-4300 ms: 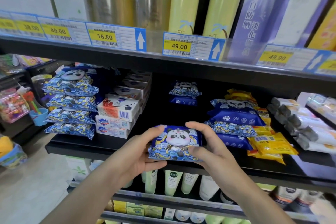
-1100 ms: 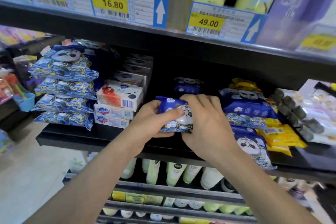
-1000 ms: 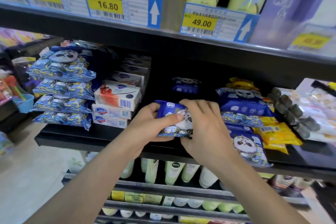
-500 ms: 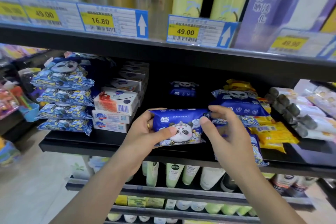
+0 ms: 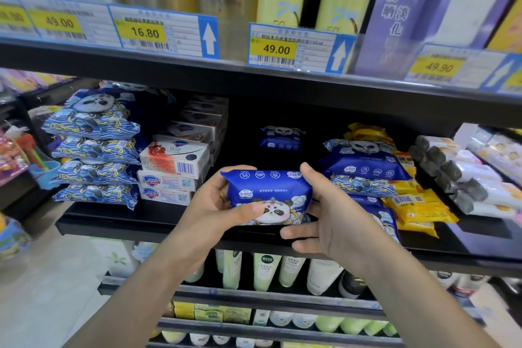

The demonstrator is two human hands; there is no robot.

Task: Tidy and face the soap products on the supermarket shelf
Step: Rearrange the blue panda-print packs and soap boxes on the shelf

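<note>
While both hands grasp the pack (image 5: 268, 196) | risk: slippery film slips, toppling the right stack (image 5: 364, 175)

Four panda packs (image 5: 94, 150) stacked left, three soap boxes (image 5: 173, 175) beside, one pack (image 5: 268, 196) held, five price tags (image 5: 162, 32) above.

Black shop shelving over a pale floor.
A dark shelf (image 5: 118, 223) sits under an upper shelf (image 5: 169, 65) edged with yellow-and-blue price tags (image 5: 163, 31). Lower racks (image 5: 254, 299) show beneath; pale tiled floor (image 5: 56, 291) lies to the left.
</note>
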